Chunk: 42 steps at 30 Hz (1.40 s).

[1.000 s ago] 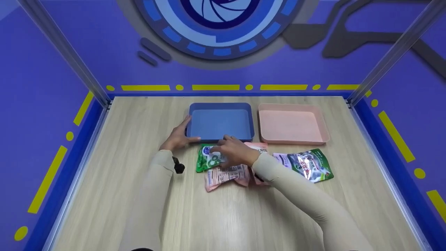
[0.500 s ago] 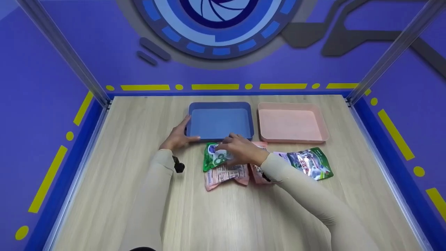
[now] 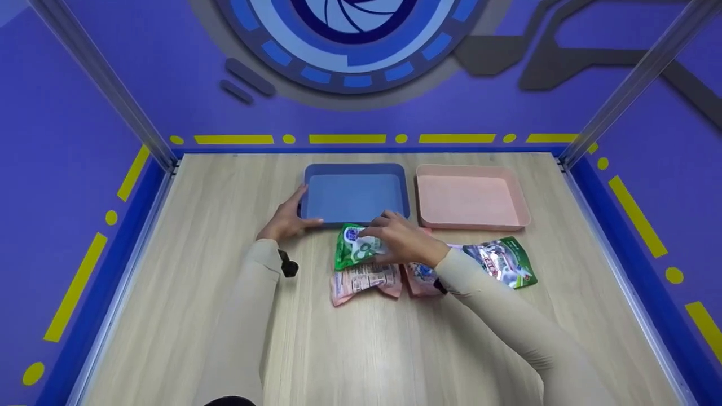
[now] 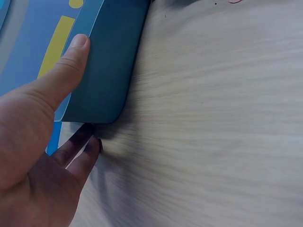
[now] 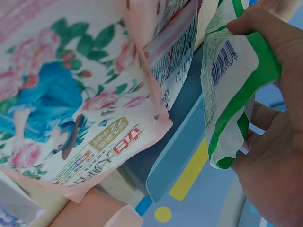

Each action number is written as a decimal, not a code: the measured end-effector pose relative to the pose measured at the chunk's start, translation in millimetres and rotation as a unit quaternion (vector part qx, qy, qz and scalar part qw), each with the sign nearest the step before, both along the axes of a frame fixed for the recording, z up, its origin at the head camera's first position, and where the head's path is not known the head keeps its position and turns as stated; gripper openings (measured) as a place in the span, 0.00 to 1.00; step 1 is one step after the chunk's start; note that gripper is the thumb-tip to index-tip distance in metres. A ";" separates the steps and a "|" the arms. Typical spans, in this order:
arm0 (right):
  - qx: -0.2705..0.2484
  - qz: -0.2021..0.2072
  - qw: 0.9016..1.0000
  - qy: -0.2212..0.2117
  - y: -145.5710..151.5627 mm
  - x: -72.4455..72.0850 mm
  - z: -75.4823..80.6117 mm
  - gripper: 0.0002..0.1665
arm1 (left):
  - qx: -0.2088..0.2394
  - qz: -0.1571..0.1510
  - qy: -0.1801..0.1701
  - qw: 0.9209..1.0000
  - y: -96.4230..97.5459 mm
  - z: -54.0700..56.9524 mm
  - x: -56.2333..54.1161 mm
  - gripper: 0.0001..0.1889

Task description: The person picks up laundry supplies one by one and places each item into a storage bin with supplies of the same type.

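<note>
My left hand (image 3: 286,220) rests at the near left corner of the blue tray (image 3: 355,197). In the left wrist view its straight thumb lies along the tray's outer wall (image 4: 111,71), with the fingers at the corner. My right hand (image 3: 405,243) pinches a green-and-white packet (image 3: 356,248) just in front of that tray, thumb on one face and fingers on the other. A barcode shows on the packet (image 5: 222,71) in the right wrist view. Below it lies a pink packet with printed text (image 3: 361,282). Another pink packet (image 3: 422,276), partly hidden by the right arm, has a floral front (image 5: 71,109).
To the right of the blue tray stands a pink tray (image 3: 472,197). A shiny green and purple packet (image 3: 503,263) lies on the wooden table (image 3: 338,355) in front of it. Blue-purple panels (image 3: 355,121) enclose the back and both sides.
The right hand has moved a little right and toward the back, bringing the green-and-white packet with it over the pink packet. The left hand stays at the blue tray's corner.
</note>
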State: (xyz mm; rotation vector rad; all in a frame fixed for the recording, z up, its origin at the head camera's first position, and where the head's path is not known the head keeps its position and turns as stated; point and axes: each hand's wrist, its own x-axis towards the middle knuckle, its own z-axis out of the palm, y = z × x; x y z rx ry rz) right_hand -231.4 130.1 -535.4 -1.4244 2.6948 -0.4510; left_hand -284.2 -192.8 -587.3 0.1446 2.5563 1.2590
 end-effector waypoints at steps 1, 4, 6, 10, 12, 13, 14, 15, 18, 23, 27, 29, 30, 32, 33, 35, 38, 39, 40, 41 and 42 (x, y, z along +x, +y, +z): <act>-0.002 -0.003 1.000 -0.002 1.7 0.1 0.1 0.35 | 0.001 0.001 -0.001 1.000 -0.2 -0.2 0.0 0.58; -0.006 -0.011 1.000 -0.001 6.4 0.1 1.1 0.34 | 0.002 -0.001 0.003 1.000 -0.3 -0.1 0.3 0.57; -0.005 -0.017 1.000 0.005 9.1 -0.5 1.9 0.35 | 0.004 -0.002 0.010 1.000 -0.1 0.3 0.6 0.56; 0.001 -0.032 0.999 0.011 14.1 -1.5 3.9 0.35 | 0.004 -0.003 0.018 1.000 0.7 0.7 0.2 0.55; -0.001 -0.037 0.999 0.009 16.8 -1.7 4.8 0.35 | 0.004 -0.003 0.018 1.000 1.2 1.1 0.4 0.55; -0.003 -0.038 0.999 0.009 18.1 -1.9 5.1 0.35 | 0.004 -0.003 0.017 1.000 1.6 1.1 0.3 0.55; -0.005 -0.040 0.999 0.009 19.5 -1.9 5.3 0.35 | 0.004 -0.003 0.018 1.000 1.8 1.3 0.4 0.55; -0.008 -0.042 0.999 0.008 20.8 -1.8 5.5 0.35 | 0.003 -0.004 0.019 1.000 2.0 1.4 0.5 0.55; -0.015 -0.046 0.999 0.007 24.8 -1.6 6.3 0.36 | 0.006 -0.006 0.021 1.000 2.6 1.8 0.8 0.55; -0.016 -0.063 0.998 0.001 30.7 -0.7 7.0 0.37 | 0.007 -0.005 0.018 1.000 2.9 1.5 0.6 0.55; -0.018 -0.078 0.997 -0.005 34.3 0.3 7.9 0.37 | 0.005 -0.006 0.019 1.000 2.5 -0.1 -0.5 0.55; -0.022 -0.079 0.997 -0.003 36.2 0.5 8.1 0.36 | 0.002 -0.005 0.020 1.000 2.3 -0.8 -0.6 0.55; -0.025 -0.079 0.997 -0.002 37.1 0.6 7.9 0.36 | 0.000 -0.006 0.020 1.000 2.3 -1.0 -0.5 0.55; -0.029 -0.078 0.997 0.001 39.0 0.7 7.8 0.36 | -0.002 -0.005 0.021 1.000 2.3 -0.6 0.4 0.55; -0.031 -0.077 0.997 0.003 39.8 0.6 7.7 0.36 | -0.002 -0.005 0.020 1.000 2.2 -0.8 0.7 0.55; -0.029 -0.077 0.997 0.005 41.3 0.6 7.6 0.36 | -0.001 -0.005 0.019 1.000 2.1 -1.0 1.2 0.55; -0.026 -0.075 0.997 0.014 43.0 0.5 8.1 0.36 | 0.004 -0.005 0.016 1.000 1.5 -1.2 1.7 0.55; -0.025 -0.075 0.997 0.015 43.5 0.5 8.2 0.36 | 0.005 -0.005 0.015 1.000 1.4 -1.5 1.7 0.55; -0.024 -0.075 0.997 0.017 44.0 0.5 8.3 0.36 | 0.006 -0.004 0.015 1.000 1.3 -1.3 1.9 0.55; -0.024 -0.076 0.997 0.018 44.4 0.6 8.5 0.36 | 0.007 -0.003 0.015 1.000 1.2 -1.1 2.2 0.55; -0.026 -0.077 0.997 0.018 44.9 0.5 8.3 0.36 | 0.008 -0.002 0.014 1.000 1.2 -0.9 2.4 0.56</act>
